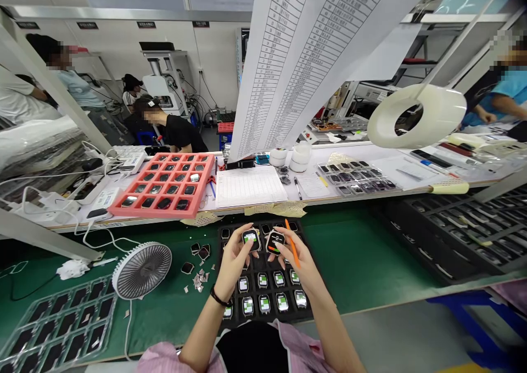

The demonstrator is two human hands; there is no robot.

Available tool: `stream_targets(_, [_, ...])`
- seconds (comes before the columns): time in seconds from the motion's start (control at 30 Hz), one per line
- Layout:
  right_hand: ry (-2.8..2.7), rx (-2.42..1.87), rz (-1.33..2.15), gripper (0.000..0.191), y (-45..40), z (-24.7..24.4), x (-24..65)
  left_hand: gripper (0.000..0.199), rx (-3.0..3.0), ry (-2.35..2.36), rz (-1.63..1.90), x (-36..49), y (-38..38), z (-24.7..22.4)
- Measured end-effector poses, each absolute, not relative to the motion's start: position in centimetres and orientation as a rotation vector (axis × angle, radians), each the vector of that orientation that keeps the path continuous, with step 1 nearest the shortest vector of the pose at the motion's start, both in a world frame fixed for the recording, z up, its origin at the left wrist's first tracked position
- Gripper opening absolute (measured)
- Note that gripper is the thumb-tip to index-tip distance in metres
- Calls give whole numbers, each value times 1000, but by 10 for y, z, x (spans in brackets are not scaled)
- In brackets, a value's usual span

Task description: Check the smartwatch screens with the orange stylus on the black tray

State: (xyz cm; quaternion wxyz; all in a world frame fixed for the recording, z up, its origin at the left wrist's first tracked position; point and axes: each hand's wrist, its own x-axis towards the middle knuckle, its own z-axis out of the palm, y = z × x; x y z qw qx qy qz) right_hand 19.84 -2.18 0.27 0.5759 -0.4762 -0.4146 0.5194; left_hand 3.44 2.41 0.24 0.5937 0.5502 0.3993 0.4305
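My left hand (235, 255) grips a smartwatch (249, 237) without a strap, its lit screen facing up and the thumb on the glass. Beside it, my right hand (302, 258) holds a second smartwatch (274, 241) with a dark screen showing text and a red-orange strip. An orange pen-like stick (292, 242) also rests in the right hand, between its fingers. Under both hands lies a black foam tray (256, 319) with rows of smartwatches, several showing green and white screens. The hands and forearms hide part of the tray.
Left of the tray are loose watch parts (201, 251), small scraps (200, 281), a white fan (142, 270) and a clear plastic tray (107, 329). A red tray (123, 207) stands on the shelf. A paper sheet (284, 60) and tape roll (442, 115) hang overhead.
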Motion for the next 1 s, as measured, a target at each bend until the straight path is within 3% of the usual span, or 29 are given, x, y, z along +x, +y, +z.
stream_targets(0.33, [-986, -1141, 1169, 36, -23, -3, 202, 41, 1240, 919, 999, 36, 21, 8])
stream_targets(0.57, [-980, -1080, 1255, 47, -26, 2, 204, 41, 1250, 914, 983, 37, 21, 8])
stream_targets(1.0, [-959, -1119, 1200, 39, -25, -1, 204, 46, 1268, 882, 961, 36, 19, 9])
